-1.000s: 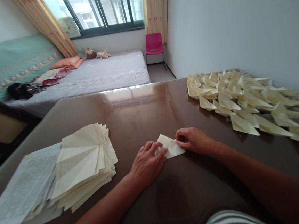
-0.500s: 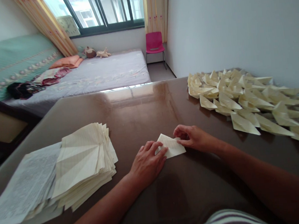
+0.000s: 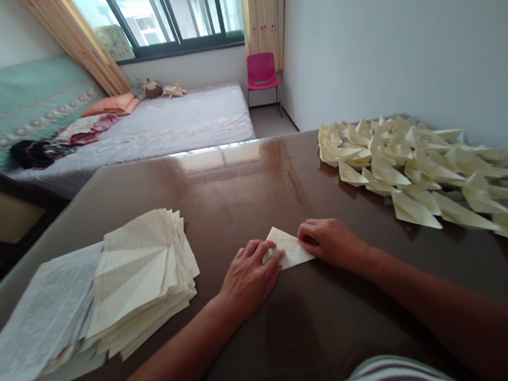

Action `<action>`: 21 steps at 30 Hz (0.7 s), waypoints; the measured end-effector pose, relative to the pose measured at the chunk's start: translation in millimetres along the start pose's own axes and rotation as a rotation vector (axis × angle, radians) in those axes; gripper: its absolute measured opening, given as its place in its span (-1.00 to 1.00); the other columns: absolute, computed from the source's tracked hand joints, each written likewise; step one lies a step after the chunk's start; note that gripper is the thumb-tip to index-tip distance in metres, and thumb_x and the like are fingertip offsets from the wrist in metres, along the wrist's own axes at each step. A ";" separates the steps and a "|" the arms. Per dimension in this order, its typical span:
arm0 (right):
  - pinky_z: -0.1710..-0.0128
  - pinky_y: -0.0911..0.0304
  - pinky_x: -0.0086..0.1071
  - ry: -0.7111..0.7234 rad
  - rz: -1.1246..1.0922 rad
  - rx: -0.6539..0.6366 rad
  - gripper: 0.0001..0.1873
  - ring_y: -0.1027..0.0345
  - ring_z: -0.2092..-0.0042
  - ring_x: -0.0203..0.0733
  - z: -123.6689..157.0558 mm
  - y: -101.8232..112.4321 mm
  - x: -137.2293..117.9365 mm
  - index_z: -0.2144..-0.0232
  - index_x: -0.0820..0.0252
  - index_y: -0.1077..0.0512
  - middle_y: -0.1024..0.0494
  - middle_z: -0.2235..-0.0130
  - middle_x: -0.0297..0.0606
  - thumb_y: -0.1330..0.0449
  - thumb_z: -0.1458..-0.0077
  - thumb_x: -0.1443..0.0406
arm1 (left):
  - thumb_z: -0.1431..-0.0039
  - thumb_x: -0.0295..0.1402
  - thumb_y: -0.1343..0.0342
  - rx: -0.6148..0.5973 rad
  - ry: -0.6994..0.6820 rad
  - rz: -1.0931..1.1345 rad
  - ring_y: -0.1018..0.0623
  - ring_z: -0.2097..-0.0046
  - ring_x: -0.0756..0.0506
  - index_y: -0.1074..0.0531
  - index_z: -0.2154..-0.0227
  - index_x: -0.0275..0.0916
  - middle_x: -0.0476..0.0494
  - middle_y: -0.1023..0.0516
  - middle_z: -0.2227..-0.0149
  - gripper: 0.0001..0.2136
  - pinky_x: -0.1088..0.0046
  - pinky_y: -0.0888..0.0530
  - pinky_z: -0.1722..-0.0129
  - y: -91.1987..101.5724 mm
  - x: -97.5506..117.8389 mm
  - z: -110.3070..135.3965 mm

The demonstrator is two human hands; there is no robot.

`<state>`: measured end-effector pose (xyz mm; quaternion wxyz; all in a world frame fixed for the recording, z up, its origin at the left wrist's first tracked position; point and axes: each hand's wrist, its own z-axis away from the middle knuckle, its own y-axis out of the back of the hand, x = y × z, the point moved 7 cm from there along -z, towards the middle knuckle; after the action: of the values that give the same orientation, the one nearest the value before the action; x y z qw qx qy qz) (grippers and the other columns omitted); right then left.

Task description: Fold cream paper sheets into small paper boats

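Note:
A small cream sheet of folded paper lies on the brown table, its peak pointing away from me and its straight edge towards me. My left hand covers its left end, thumb and fingers closed on it and pressing it down. At the right end, my right hand has its fingers curled in and its fingertips on the paper's edge. Part of the paper is hidden under both hands. Over on the left rests a stack of creased cream paper sheets.
Printed sheets lie partly under the cream stack. Many folded paper boats crowd the right side of the glossy table, by the wall. Beyond the table are a bed and a pink chair.
My right hand has shifted slightly down along the paper's right edge, and its fingers are curled in more. The left hand stays in place on the paper.

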<state>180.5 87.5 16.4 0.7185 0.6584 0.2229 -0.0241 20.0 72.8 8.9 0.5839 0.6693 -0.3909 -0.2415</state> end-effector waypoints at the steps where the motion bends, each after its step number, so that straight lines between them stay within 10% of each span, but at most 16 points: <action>1: 0.35 -0.09 -0.43 0.042 0.076 0.004 -0.86 -0.35 0.32 -0.28 1.1 0.5 -5.9 0.40 0.18 -0.45 -0.51 0.34 -0.29 -0.10 -0.15 0.32 | -0.29 -0.31 0.04 -0.005 0.001 -0.001 -0.34 -0.04 -0.20 -0.35 -0.05 -0.05 -0.13 -0.40 -0.04 -0.71 0.21 -0.41 0.11 0.1 0.1 -0.1; 21: 0.23 -0.25 -0.23 0.293 0.550 -0.082 -0.80 -0.36 0.20 -0.04 27.3 -13.1 -50.6 0.20 0.30 -0.47 -0.52 0.20 -0.06 -0.08 -0.16 0.45 | -0.29 -0.31 0.04 0.004 0.004 0.007 -0.34 -0.01 -0.18 -0.35 -0.03 -0.05 -0.11 -0.41 -0.02 -0.72 0.23 -0.39 0.11 0.2 0.7 -0.8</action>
<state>138.5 46.6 22.9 0.6841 0.6610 0.1383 0.2755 21.0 72.7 9.3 0.5842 0.6697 -0.3925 -0.2371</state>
